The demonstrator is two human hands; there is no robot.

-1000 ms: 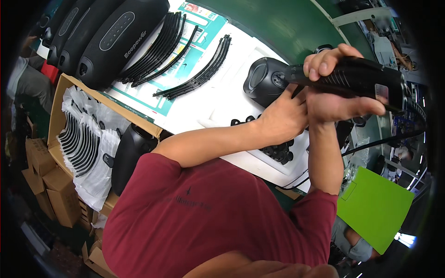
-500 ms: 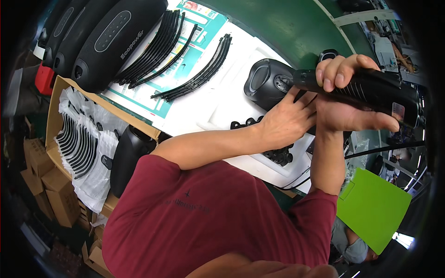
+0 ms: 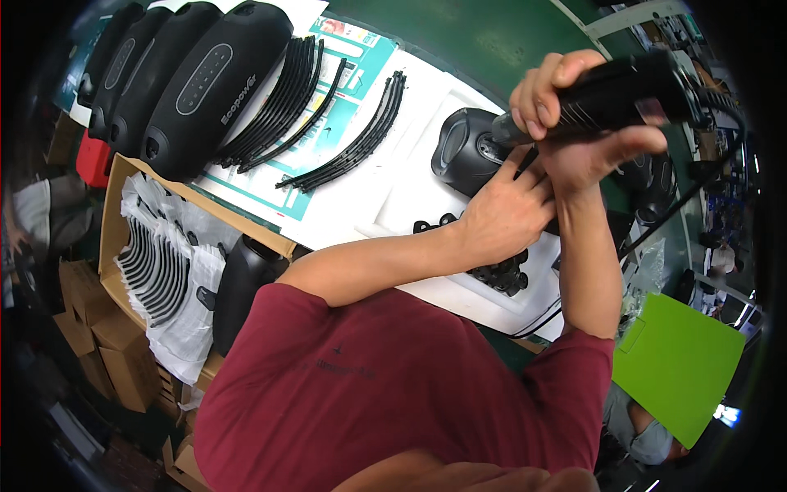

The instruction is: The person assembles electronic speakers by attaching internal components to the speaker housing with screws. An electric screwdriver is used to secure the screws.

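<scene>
My right hand (image 3: pixel 566 123) is wrapped round a black electric screwdriver (image 3: pixel 631 90), which lies slantwise with its nose pointing down-left. The nose meets the recessed end of a black rounded speaker-like housing (image 3: pixel 463 143) on the white table. Close under the nose, my left hand (image 3: pixel 508 215) has its fingers drawn together at the housing's end. A dark bit shows between those fingers, but the fingertips are partly hidden and I cannot make out what they hold. Beside my left wrist, small black parts (image 3: pixel 500 275) lie in a white tray (image 3: pixel 533 287).
Curved black strips (image 3: pixel 348 139) lie on the table (image 3: pixel 328 217), left of the housing. Further left stand several finished black housings (image 3: pixel 217 86). An open carton (image 3: pixel 197 193) holds wrapped curved parts. A cord (image 3: pixel 697 193) hangs from the screwdriver. A green board (image 3: pixel 680 361) is at lower right.
My right hand and the rear of the screwdriver have swung up and to the left, so the tool tilts more steeply. The nose stays at the housing's end, with my left hand beside it.
</scene>
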